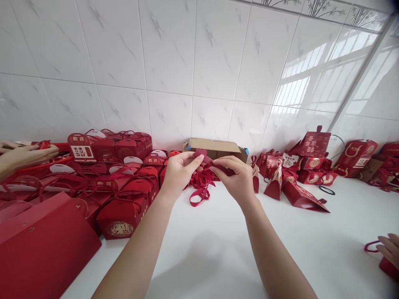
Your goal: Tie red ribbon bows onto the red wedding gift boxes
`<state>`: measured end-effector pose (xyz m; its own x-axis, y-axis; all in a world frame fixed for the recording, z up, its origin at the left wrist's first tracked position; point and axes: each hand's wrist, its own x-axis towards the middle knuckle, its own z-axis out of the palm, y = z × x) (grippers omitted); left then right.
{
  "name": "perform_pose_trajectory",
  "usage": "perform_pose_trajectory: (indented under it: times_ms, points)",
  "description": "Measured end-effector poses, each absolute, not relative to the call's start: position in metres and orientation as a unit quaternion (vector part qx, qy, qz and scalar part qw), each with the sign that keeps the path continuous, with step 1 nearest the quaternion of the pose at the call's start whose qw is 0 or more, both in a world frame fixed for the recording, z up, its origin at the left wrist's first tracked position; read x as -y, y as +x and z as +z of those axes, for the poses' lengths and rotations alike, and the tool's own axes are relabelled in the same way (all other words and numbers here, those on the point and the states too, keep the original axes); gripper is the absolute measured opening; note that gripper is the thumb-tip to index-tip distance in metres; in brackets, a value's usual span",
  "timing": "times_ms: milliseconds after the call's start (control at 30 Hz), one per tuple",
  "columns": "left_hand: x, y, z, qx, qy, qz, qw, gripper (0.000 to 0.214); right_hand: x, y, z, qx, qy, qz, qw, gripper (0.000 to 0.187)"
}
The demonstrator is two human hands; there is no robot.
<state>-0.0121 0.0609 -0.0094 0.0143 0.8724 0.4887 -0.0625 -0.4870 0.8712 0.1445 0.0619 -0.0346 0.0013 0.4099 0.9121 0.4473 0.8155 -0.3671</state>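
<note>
My left hand [181,172] is closed, its thumb and fingers pinching the rounded tab of a small red paper gift box [203,153]. From the other side my right hand [236,176] grips the same box between thumb and fingertips. Both hands hold it above the white table, and they hide most of its body. Below and behind it lies a tangled heap of red ribbons [202,180]. Behind the hands stands an open brown cardboard box [215,145] against the wall.
Rows of red gift boxes [123,214] with cord handles fill the left. Triangular red boxes [274,185] and other packages [355,158] sit at the right. Another person's hand [28,153] is at far left; a hand [389,247] with a red cord shows at the right edge.
</note>
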Motion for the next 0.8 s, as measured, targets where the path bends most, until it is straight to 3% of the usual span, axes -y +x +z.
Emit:
perform_pose_trajectory:
  times_ms: [167, 300, 567, 800]
  points:
    - [-0.062, -0.015, -0.009, -0.323, 0.592, 0.643, 0.363, 0.022, -0.064, 0.147, -0.035, 0.708, -0.316, -0.041, 0.631, 0.021]
    - [-0.062, -0.020, -0.006, -0.317, 0.568, 0.679, 0.341, 0.021, -0.064, 0.155, -0.031, 0.704, -0.324, -0.039, 0.630, 0.016]
    - [-0.060, -0.027, -0.001, -0.265, 0.516, 0.696, 0.423, 0.020, -0.061, 0.167, -0.029, 0.683, -0.288, 0.009, 0.671, 0.022]
    - [-0.056, -0.026, 0.002, -0.251, 0.504, 0.705, 0.431, 0.019, -0.061, 0.171, -0.027, 0.679, -0.287, -0.014, 0.676, 0.021]
